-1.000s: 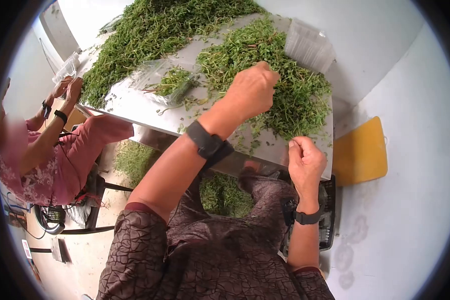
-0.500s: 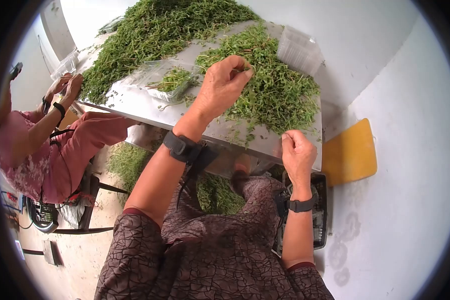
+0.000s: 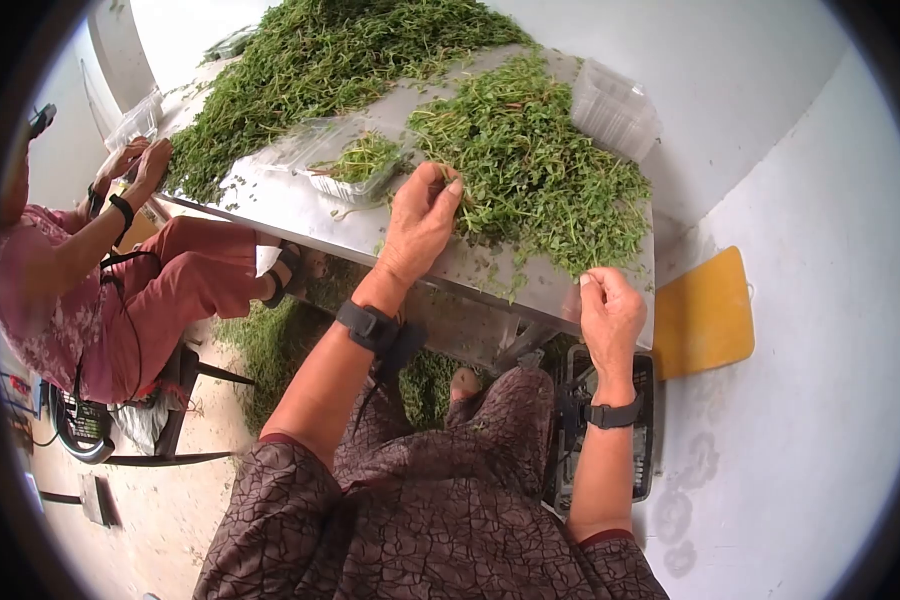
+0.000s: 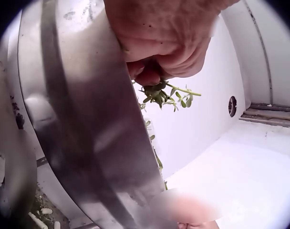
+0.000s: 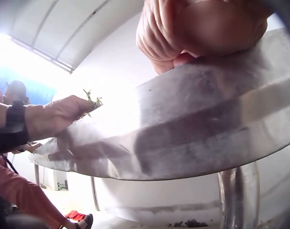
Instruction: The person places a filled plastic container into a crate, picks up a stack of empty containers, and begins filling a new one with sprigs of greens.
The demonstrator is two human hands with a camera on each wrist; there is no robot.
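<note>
Curled fingers of the left hand [image 3: 420,225] pinch a small green sprig, plain in the left wrist view below the hand [image 4: 161,38] as a leafy sprig [image 4: 176,95]. This hand is at the front left edge of the smaller pile of greens [image 3: 530,150]. A clear plastic box [image 3: 365,190] holding some greens lies just beyond it. The right hand [image 3: 613,320] is at the table's front edge beside the pile, thumb against curled fingers; in the right wrist view, no plant shows in this hand [image 5: 207,31].
A larger heap of greens [image 3: 300,80] covers the table's back left. Clear containers [image 3: 615,112] stand behind the small pile. Another person [image 3: 80,270] sits at the left. A yellow board [image 3: 705,315] leans on the right wall; a black crate [image 3: 645,455] is below.
The left hand has come down and back from above the small pile to its front left edge. The right hand stays near the table's front edge, its fingers still curled.
</note>
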